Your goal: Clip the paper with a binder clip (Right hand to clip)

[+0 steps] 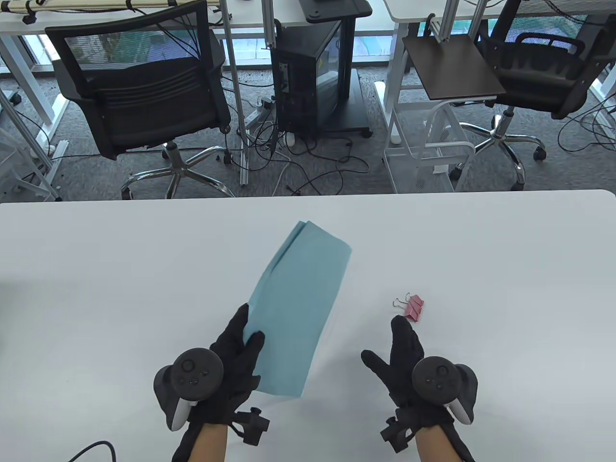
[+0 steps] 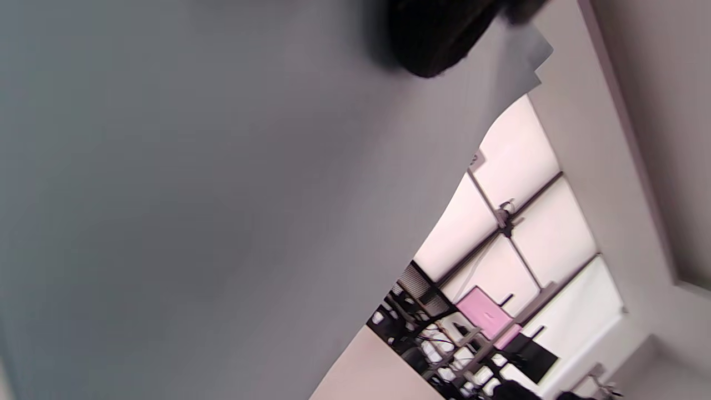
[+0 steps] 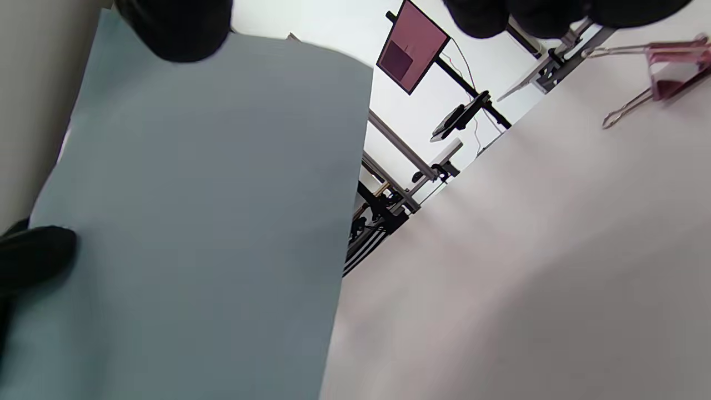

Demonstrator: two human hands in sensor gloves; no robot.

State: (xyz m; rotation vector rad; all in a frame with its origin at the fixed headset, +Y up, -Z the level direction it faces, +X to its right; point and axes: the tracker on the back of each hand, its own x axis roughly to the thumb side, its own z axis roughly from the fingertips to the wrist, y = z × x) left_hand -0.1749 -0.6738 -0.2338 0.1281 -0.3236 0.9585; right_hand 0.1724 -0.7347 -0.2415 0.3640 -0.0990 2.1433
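One left hand point(image 1: 231, 353) holds blue paper point(image 1: 301, 308); pink binder clip point(image 1: 413, 308) lies loose.

Left wrist view is mostly a blurry grey sheet of paper point(image 2: 194, 194), so the left hand's point(image 1: 231, 356) grip stays hidden there. Binder clip point(image 3: 666, 72) cut off at the right wrist view's edge.

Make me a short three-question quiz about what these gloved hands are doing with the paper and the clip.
1. True or false: the right hand already grips the small pink metal binder clip.
2. Which hand holds the folded light-blue paper sheets: A) left hand B) right hand C) neither?
3. Fill in: the clip lies on the white ____.

Key: 1 false, the clip lies just beyond the open right hand's fingertips; 2 A; 3 table.
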